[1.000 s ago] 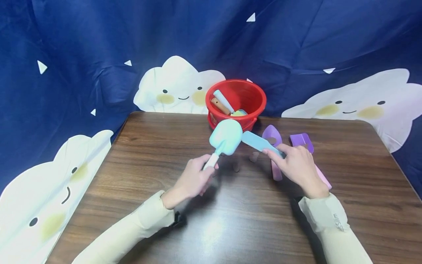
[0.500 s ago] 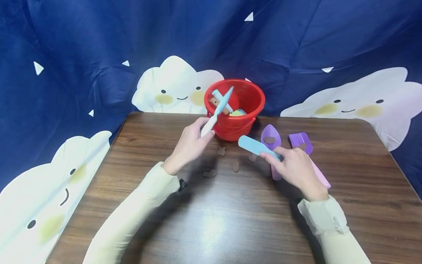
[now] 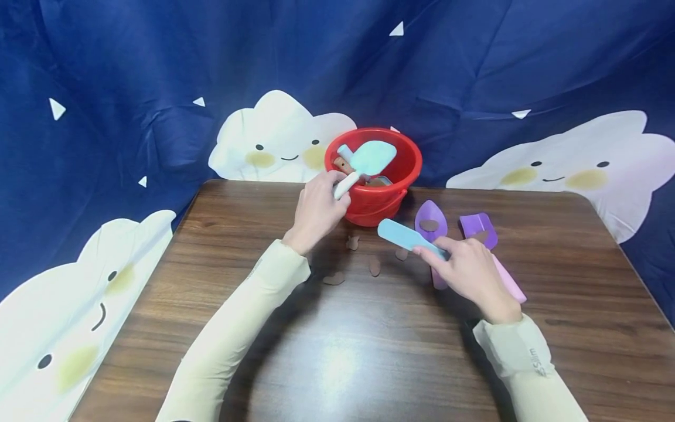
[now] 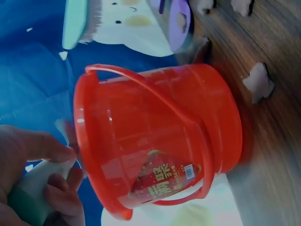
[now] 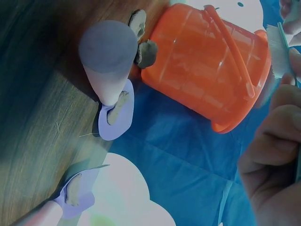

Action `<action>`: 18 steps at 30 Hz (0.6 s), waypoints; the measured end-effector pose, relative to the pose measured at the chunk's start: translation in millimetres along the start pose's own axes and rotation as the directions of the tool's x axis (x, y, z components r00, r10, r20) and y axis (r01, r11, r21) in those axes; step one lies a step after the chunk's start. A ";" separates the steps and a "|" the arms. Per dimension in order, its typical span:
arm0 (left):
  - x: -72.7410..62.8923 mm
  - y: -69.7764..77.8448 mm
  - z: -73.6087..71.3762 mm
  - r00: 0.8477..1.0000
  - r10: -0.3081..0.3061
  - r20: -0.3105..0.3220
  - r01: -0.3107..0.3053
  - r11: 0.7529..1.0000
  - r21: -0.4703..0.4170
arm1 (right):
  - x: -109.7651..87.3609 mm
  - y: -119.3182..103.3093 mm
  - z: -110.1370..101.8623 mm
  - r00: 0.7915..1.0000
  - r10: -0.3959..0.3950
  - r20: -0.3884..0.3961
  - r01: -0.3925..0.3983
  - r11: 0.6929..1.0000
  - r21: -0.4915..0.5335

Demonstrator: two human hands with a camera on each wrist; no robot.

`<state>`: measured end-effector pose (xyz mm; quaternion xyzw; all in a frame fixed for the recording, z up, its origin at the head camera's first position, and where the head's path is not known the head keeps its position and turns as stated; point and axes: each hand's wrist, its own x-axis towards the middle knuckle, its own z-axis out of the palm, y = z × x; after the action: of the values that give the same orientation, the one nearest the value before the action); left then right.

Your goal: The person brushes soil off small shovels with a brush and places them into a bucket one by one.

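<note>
My left hand pinches the white handle of a light blue toy shovel. The shovel's blade is over the mouth of a red bucket, and the hand is at the bucket's left rim. A light blue handle and a brown handle stick up inside; the blade hides part of the contents. In front of the bucket, my right hand grips a light blue brush, whose pale bristles show in the right wrist view. Several flat brown pieces lie on the table.
Beyond the brush lies a pointed purple shovel with a brown piece on it. A square purple scoop with a pink handle, also bearing a brown piece, is to its right. Behind the wooden table hangs a blue cloth with clouds.
My left hand has carried the shovel forward from in front of the bucket to above it, turning the blade edge-on and then flat again. The right hand with the brush has barely moved.
</note>
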<state>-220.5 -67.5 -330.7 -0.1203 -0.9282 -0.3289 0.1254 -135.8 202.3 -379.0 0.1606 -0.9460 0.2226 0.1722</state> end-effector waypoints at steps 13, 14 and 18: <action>8.0 -11.3 0.1 0.997 -0.054 -0.055 0.046 0.989 -0.141 | 0.6 3.7 -2.2 0.998 -0.040 -0.053 0.040 0.999 -0.012; 7.6 -13.8 -1.2 0.995 -0.083 -0.048 0.073 0.981 -0.181 | 1.1 4.3 -3.9 0.998 -0.037 -0.059 0.037 0.999 -0.008; 4.2 -25.2 -2.9 0.980 -0.191 0.054 0.198 0.955 -0.222 | 2.2 8.6 -13.1 0.997 -0.001 -0.073 0.001 1.000 0.005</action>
<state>-231.8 -87.8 -341.8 -0.0473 -0.8939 -0.4412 0.0632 -137.8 215.3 -370.3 0.1532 -0.9385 0.2308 0.2062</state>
